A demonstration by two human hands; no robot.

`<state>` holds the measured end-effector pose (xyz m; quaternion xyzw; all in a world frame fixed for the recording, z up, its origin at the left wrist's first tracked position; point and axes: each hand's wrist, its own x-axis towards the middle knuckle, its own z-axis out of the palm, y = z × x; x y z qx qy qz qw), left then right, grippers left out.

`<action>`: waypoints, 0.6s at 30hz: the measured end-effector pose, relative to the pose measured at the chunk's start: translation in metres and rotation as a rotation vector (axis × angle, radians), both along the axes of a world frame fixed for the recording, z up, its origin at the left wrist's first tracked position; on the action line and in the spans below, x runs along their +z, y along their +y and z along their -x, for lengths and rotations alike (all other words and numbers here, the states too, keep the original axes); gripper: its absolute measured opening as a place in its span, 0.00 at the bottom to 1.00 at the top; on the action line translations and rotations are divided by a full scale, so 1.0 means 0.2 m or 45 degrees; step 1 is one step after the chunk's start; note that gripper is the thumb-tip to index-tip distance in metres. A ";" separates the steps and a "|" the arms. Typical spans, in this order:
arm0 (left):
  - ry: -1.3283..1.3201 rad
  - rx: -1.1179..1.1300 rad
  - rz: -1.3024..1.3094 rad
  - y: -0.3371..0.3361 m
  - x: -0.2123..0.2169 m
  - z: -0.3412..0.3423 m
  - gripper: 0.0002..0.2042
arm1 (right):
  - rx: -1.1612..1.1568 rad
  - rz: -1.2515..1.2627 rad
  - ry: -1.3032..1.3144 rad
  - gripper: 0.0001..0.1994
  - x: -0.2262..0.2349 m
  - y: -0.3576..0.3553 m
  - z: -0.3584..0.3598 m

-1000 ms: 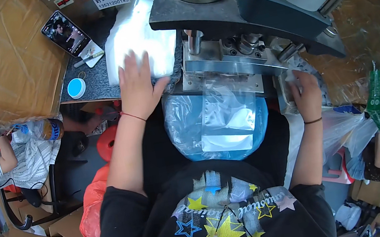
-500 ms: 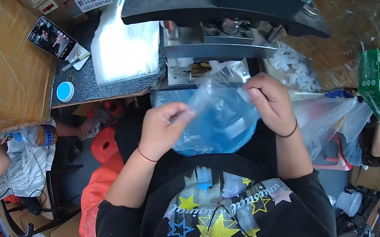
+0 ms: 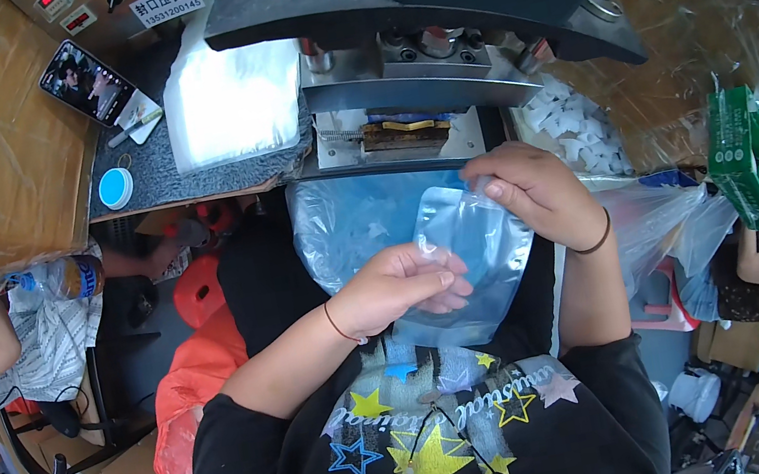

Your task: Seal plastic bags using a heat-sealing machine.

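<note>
A clear flat plastic pouch (image 3: pixel 493 247) hangs tilted in front of my chest. My right hand (image 3: pixel 545 198) pinches its upper right corner between thumb and fingers. My left hand (image 3: pixel 398 286) grips the pouch's left side, thumb on the near face; its fingertips show through the film. Behind the pouch, at my lap, sits a blue tub (image 3: pixel 324 237) lined with clear plastic, partly hidden by the pouch and my hands. Just beyond it is the press machine's lower jaw (image 3: pixel 407 134), beneath a steel bar (image 3: pixel 415 94).
A stack of clear plastic sheets (image 3: pixel 234 105) lies on the dark worktop (image 3: pixel 154 165), beside a phone (image 3: pixel 89 85) and a round blue-lidded container (image 3: pixel 116 188). White scraps (image 3: pixel 568 127) are heaped right of the press. Two other people sit at the far left and far right, the latter near a green box (image 3: pixel 744 157).
The pouch has been drawn toward me and turned flat. My left hand has moved right and lower onto its side; my right hand keeps its corner. The view has shifted slightly.
</note>
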<state>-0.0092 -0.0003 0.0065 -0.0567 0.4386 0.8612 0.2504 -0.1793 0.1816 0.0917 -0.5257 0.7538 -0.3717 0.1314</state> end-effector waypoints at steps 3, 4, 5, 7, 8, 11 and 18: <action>-0.060 0.038 0.006 -0.01 -0.03 0.02 0.13 | -0.232 -0.036 0.317 0.10 -0.03 0.06 0.07; -0.087 0.064 0.019 -0.03 -0.03 0.03 0.13 | -0.453 -0.110 0.513 0.11 -0.04 0.10 0.10; -0.086 0.071 0.022 -0.05 -0.03 0.04 0.13 | -0.713 -0.266 0.609 0.13 -0.05 0.16 0.15; -0.087 0.204 0.095 -0.11 -0.02 0.10 0.12 | -0.736 -0.616 0.637 0.14 -0.10 0.29 0.22; -0.086 0.300 0.074 -0.14 0.00 0.14 0.11 | -0.733 -0.609 0.635 0.14 -0.13 0.31 0.25; -0.045 0.373 -0.021 -0.23 -0.05 0.23 0.10 | -0.589 -0.480 0.406 0.14 -0.19 0.30 0.30; 0.261 0.837 0.557 -0.32 -0.10 0.21 0.18 | -0.446 -0.403 0.039 0.06 -0.13 0.37 0.23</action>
